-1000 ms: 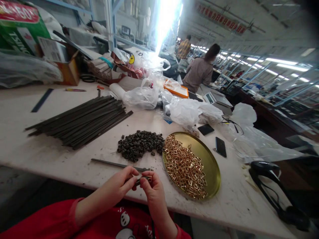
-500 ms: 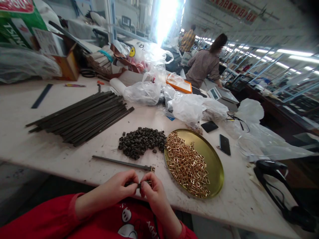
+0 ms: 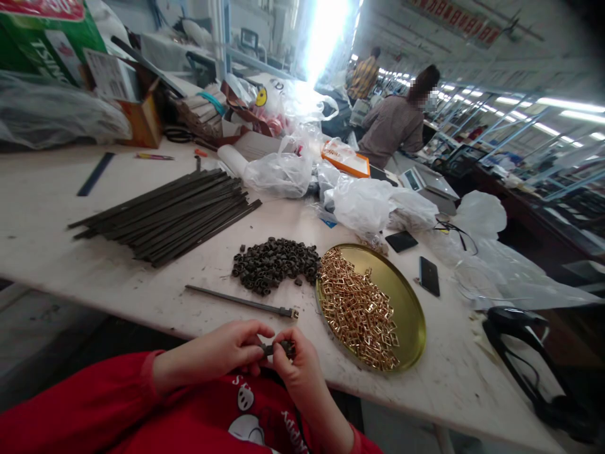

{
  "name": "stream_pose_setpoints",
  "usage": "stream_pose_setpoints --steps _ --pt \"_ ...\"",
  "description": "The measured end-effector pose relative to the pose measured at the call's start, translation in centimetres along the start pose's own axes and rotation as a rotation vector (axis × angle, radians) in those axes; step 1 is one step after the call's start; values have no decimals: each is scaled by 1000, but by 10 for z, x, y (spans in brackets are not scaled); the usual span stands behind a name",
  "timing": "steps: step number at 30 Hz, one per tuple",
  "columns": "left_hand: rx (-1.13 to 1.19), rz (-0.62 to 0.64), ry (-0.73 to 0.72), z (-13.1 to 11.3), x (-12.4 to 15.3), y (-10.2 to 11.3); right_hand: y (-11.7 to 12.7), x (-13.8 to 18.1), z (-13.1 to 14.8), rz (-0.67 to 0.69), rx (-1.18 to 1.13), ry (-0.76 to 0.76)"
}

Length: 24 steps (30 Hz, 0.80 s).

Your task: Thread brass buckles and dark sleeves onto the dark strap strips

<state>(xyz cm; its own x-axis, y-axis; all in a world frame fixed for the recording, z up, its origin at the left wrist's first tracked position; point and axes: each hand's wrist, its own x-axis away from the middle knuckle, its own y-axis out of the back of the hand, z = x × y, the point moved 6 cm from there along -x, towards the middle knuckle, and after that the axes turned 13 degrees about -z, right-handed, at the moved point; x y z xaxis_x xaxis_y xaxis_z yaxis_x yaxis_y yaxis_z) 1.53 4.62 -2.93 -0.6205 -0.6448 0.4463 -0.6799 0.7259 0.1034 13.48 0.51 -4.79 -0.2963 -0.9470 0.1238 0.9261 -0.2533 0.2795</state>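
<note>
Over the table's front edge, my left hand (image 3: 234,347) and my right hand (image 3: 295,360) meet with closed fingers. Between them shows a short stretch of dark strap (image 3: 268,349); both hands pinch it, and a bit of gold metal peeks out at my right fingers. The rest of this strap is hidden. Just beyond lies another narrow strap (image 3: 236,299) with a gold buckle (image 3: 293,313) at its right end. Behind that is a heap of small dark loops (image 3: 274,265). To the right, a round gold tray (image 3: 406,309) holds a pile of gold buckles (image 3: 354,309).
A stack of long dark strips (image 3: 165,214) lies at the left. Plastic bags (image 3: 362,202) and boxes crowd the back. A phone (image 3: 429,275) and a black stand-like object (image 3: 515,359) sit at the right. Two other people (image 3: 392,126) are in the background.
The view has shifted slightly, moving everything a little to the right. My left hand's fingers have loosened and spread a little at the strap; my right hand still pinches it.
</note>
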Motion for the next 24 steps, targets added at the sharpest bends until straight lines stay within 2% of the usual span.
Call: stream_pose_setpoints --steps 3,8,12,17,19,24 --pt "78 58 63 6 0 -5 0 6 -3 80 -23 -3" --pt "129 116 93 7 2 -11 1 11 -9 120 17 58" --pt "91 134 27 3 5 -11 0 8 -12 84 -26 -11" --pt "101 102 40 6 1 -12 -1 7 -18 91 -142 -109" --pt "53 82 48 9 -1 -13 1 9 -20 90 -163 -122" --pt "-261 74 11 13 1 -9 5 13 -18 71 -93 -75"
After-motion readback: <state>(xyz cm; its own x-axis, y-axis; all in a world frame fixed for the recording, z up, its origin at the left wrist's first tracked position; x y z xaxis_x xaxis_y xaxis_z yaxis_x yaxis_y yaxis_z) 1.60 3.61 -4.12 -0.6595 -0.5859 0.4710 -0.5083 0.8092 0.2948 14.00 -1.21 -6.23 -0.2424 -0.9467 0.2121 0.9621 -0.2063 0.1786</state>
